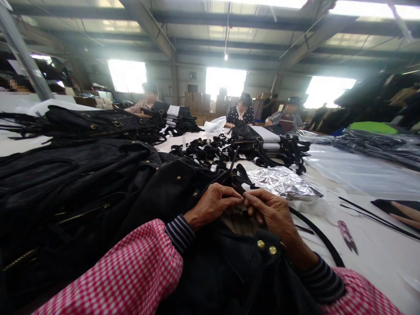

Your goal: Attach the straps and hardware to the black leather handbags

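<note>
A black handbag (213, 271) with brass studs (266, 247) lies right in front of me, its striped lining (241, 225) showing at the opening. Over that opening, my left hand (215, 202) and my right hand (271, 214) meet, thumbs and fingertips pinched together. Whatever is between the fingertips is too small and dark to make out. A black strap (320, 236) curves out from behind my right wrist onto the table. Pink thread snips (347, 235) lie to the right of it.
More black bags (72, 188) are heaped at my left. Bundled straps (210, 151), stacked bags (259, 138) and silvery plastic wrap (284, 180) lie ahead on the white table (370, 258). Clear plastic bags (383, 146) spread at the right. Several people sit across the table.
</note>
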Tool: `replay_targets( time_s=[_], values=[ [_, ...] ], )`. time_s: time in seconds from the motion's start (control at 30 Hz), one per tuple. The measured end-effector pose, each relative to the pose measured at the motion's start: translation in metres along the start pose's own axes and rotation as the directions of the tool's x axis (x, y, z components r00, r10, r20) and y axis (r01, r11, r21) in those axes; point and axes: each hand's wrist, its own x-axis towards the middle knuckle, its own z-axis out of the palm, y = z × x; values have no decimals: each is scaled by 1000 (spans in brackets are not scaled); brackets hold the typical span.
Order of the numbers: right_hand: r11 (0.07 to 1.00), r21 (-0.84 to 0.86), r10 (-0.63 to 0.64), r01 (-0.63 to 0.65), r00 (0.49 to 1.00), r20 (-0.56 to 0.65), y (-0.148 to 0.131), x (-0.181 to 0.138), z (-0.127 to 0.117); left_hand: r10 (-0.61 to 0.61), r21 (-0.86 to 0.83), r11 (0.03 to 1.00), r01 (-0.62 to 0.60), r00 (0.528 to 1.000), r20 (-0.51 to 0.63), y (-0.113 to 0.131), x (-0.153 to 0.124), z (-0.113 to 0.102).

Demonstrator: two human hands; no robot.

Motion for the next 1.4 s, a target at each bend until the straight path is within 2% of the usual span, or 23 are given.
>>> replay_targets(
  time_s=[0.27,0.47,0.83,1.03,1.17,1.27,1.4],
  values=[
    [993,-116,-19,19,1000,5,8,-1,2,39,185,982,-34,999,-26,0,1,-1],
    [992,-122,14,-14,1000,5,8,-3,3,35,220,975,-34,999,-3,3,0,-1],
    [982,-186,-24,25,1000,6,11,-3,6,36,241,970,-36,999,7,0,-1,0],
    [992,-118,-39,38,999,1,20,1,5,46,272,960,-64,996,74,6,-4,-3],
    [996,-57,-64,66,998,24,19,0,6,-2,278,960,-43,987,160,11,-6,-7],
    [997,-8,-72,72,996,45,19,0,7,-28,317,948,-17,990,137,8,-5,-6],
    [995,-10,-94,94,993,68,20,-3,10,0,443,896,-42,996,95,2,-6,-2]
  ],
)
